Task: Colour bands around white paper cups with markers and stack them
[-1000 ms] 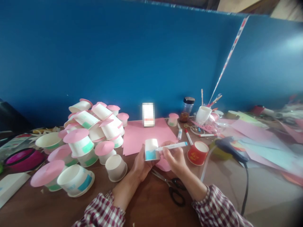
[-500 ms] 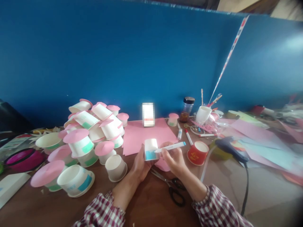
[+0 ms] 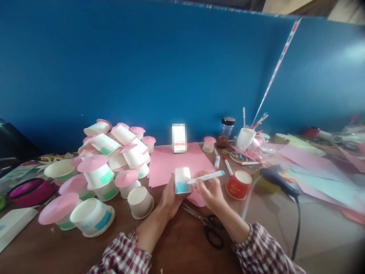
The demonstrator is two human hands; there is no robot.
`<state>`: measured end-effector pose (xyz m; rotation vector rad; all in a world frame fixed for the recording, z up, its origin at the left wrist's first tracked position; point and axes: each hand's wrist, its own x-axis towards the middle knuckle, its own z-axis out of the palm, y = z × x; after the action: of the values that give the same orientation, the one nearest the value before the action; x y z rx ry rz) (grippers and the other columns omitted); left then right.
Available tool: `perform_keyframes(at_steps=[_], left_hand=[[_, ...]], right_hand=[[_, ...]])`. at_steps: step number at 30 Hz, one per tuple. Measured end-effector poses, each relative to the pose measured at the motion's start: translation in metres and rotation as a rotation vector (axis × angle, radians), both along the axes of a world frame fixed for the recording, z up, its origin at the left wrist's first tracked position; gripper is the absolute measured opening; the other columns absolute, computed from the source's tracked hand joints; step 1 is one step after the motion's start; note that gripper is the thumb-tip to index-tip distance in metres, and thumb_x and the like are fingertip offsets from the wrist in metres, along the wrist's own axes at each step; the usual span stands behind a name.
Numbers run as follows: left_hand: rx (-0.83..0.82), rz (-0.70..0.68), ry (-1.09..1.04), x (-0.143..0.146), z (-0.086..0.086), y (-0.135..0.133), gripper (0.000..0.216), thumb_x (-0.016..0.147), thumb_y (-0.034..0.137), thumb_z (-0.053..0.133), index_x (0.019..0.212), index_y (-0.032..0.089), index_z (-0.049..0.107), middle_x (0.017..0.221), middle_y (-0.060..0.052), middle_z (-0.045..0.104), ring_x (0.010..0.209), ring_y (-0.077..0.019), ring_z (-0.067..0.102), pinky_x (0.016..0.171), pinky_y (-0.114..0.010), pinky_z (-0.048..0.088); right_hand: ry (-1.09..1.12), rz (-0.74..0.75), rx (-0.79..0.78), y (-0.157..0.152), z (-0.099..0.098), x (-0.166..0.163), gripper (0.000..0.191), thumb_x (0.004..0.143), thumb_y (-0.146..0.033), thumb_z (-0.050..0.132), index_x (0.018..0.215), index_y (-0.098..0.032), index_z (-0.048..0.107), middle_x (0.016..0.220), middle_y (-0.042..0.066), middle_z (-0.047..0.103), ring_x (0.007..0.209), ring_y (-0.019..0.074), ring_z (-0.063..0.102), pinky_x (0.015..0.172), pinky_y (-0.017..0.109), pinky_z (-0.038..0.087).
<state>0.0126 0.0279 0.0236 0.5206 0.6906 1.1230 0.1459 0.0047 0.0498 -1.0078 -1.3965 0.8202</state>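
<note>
In the middle of the head view my left hand is closed around a white paper cup with a blue coloured patch on its side. My right hand grips a white marker with a blue end. The marker's tip meets the cup at the right edge of the blue patch. Below my hands lie scissors with black handles. A pink paper piece shows partly between my hands. Pink paper sheets lie behind the cup.
On the left stand several paper cups with pink cone tops, heaped up, and a white cup with a blue patch. To the right are a red paper cup, a glue gun with its cord, a dark-lidded jar and scattered paper.
Both hands, the cup and the marker hold nearly the same pose. The whole view has shifted very slightly.
</note>
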Motion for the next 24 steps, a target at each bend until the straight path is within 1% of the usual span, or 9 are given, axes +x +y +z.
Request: perform_keyframes(at_steps=[9, 17, 24], left_hand=[[-0.002, 0.004, -0.003, 0.0009, 0.0011, -0.0016, 0.044, 0.086, 0.045, 0.046, 0.099, 0.005, 0.063, 0.088, -0.014, 0.070, 0.078, -0.0228, 0.065, 0.075, -0.036, 0.053], [-0.011, -0.006, -0.008, -0.0005, 0.0014, -0.0007, 0.044, 0.085, 0.047, 0.048, 0.096, 0.007, 0.063, 0.087, -0.014, 0.069, 0.079, -0.0230, 0.065, 0.077, -0.037, 0.052], [-0.001, -0.019, 0.007, -0.0004, 0.0023, -0.0028, 0.046, 0.085, 0.047, 0.049, 0.100, 0.006, 0.063, 0.089, -0.014, 0.069, 0.079, -0.0226, 0.065, 0.075, -0.035, 0.052]], right_hand=[[0.011, -0.020, -0.002, 0.0009, -0.0025, 0.0006, 0.011, 0.082, -0.016, 0.050, 0.075, -0.015, 0.059, 0.061, 0.000, 0.058, 0.055, 0.0126, 0.055, 0.052, 0.023, 0.044], [0.061, -0.029, -0.028, 0.0021, -0.0030, 0.0001, 0.010, 0.082, -0.019, 0.052, 0.076, -0.015, 0.059, 0.060, 0.000, 0.058, 0.052, 0.0115, 0.053, 0.050, 0.022, 0.043], [0.064, -0.022, -0.023, 0.0020, -0.0030, 0.0009, 0.010, 0.082, -0.017, 0.052, 0.076, -0.015, 0.059, 0.060, 0.000, 0.058, 0.053, 0.0113, 0.053, 0.051, 0.022, 0.043]])
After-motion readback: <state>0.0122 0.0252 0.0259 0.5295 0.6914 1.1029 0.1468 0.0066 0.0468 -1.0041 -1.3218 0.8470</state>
